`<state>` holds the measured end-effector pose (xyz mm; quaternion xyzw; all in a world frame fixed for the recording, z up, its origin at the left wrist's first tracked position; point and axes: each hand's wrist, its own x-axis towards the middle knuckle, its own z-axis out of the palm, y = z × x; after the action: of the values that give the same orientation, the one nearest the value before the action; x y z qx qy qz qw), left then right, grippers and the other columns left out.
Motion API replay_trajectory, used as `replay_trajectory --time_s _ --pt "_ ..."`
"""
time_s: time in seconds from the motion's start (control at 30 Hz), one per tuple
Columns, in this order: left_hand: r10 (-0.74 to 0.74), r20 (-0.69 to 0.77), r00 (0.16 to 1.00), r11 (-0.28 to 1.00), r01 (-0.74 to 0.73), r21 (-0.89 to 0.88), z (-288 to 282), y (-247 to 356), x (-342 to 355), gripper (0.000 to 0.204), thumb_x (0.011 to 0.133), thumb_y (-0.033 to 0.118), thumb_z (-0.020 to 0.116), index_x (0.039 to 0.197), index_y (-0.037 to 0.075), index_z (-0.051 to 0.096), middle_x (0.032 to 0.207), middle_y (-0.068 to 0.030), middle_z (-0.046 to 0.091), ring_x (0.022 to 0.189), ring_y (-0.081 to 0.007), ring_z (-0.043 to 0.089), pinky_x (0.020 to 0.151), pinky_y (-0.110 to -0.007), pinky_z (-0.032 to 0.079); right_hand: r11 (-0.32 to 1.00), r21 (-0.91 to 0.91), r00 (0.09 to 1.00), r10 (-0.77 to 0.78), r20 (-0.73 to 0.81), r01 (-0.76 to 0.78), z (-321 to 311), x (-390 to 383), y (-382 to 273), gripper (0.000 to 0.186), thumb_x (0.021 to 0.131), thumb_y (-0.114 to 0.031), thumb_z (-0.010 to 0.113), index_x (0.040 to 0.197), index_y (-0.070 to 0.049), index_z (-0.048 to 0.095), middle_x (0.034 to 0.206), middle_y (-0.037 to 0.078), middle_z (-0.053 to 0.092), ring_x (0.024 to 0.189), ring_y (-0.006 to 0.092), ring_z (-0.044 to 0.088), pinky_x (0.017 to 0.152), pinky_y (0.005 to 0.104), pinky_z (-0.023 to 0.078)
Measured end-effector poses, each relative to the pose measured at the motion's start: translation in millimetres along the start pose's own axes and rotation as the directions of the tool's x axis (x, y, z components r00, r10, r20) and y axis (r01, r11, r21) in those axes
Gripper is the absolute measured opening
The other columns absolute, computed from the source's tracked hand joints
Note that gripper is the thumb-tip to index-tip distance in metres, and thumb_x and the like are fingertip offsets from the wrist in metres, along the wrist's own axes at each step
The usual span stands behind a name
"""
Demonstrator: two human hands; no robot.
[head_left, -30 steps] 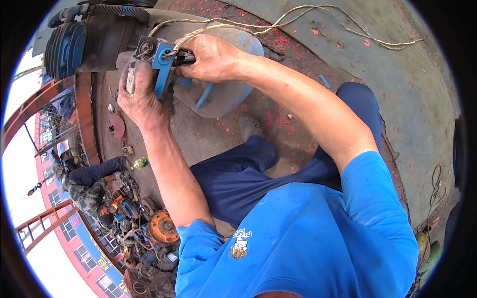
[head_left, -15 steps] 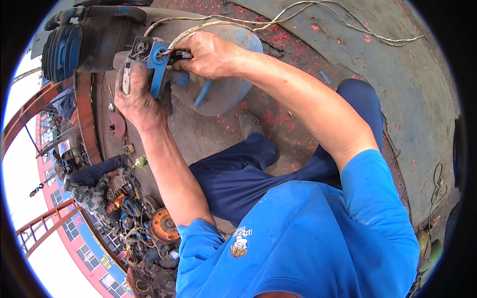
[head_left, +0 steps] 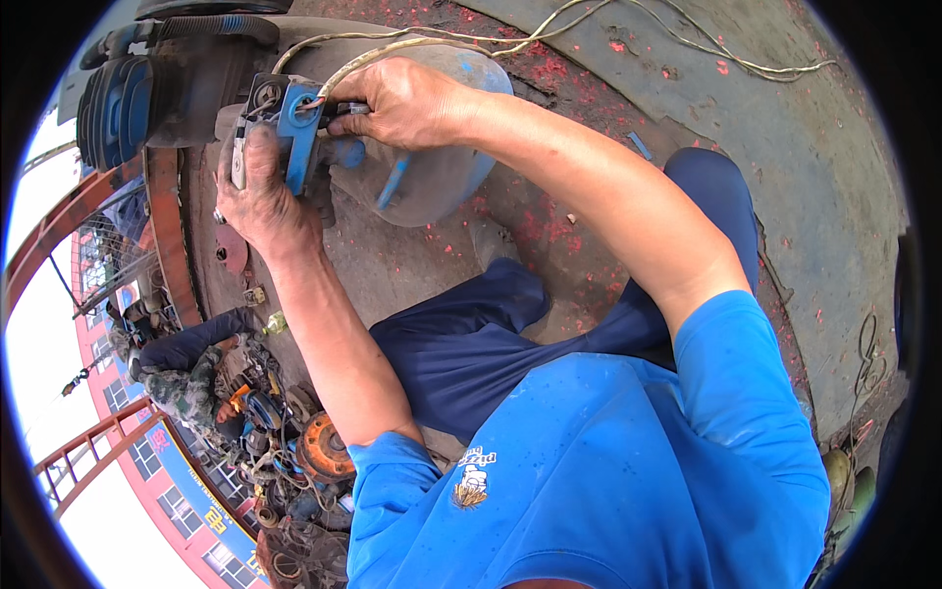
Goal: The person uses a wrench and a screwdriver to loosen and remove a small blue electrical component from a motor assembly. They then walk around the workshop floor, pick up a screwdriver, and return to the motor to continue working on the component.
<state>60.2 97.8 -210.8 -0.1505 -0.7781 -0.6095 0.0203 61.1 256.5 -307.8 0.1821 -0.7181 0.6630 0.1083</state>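
A small switch box with a blue metal bracket (head_left: 303, 147) sits by a dusty, blue-edged tank (head_left: 446, 182). A pale cable (head_left: 378, 59) ends at the bracket's hole, where bare coloured wires show. My left hand (head_left: 267, 201) is closed on a flat silver metal tool (head_left: 238, 157) at the box's left side; its thumb lies upright along it. On the bracket's right side my right hand (head_left: 407, 106) is closed, with a dark slim piece (head_left: 353, 106) showing between its fingers. What that piece is, I cannot make out. A blue knob (head_left: 346, 152) juts out below.
A ribbed blue compressor head (head_left: 116, 113) stands at the far left near a rusty metal frame (head_left: 169, 226). Scrap parts and an orange round part (head_left: 324, 445) lie at lower left, where another person (head_left: 186, 378) is. The cable runs right over grey sheeting (head_left: 785, 167).
The whole view has shifted slightly, so the switch box and both hands appear a little further left. Both hands keep the same holds.
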Motion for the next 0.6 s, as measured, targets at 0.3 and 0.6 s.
replay_trajectory --time_s 0.3,0.6 --pt "-0.022 -0.02 1.0 1.0 0.022 0.015 -0.4 0.8 -0.1 0.053 0.089 0.041 0.07 0.115 -0.005 0.064 0.093 -0.0169 0.07 0.069 -0.0254 0.068 0.049 -0.034 0.053 0.999 0.028 0.999 0.034 0.0 -0.034 1.7 -1.2 -0.4 0.039 0.088 -0.02 0.068 0.124 -0.005 0.065 0.108 0.02 0.07 0.103 0.0352 0.067 0.088 0.0411 0.052" --pt "-0.037 0.035 0.999 0.99 0.042 -0.137 -6.6 1.9 0.6 0.035 0.09 0.019 0.072 0.114 -0.006 0.064 0.095 -0.0142 0.072 0.075 -0.0204 0.071 0.064 -0.031 0.06 0.987 -0.16 1.0 -0.004 0.005 0.005 0.4 -2.5 -4.3 0.034 0.089 -0.024 0.066 0.116 -0.005 0.065 0.096 0.021 0.069 0.094 0.0379 0.066 0.08 0.0441 0.052"
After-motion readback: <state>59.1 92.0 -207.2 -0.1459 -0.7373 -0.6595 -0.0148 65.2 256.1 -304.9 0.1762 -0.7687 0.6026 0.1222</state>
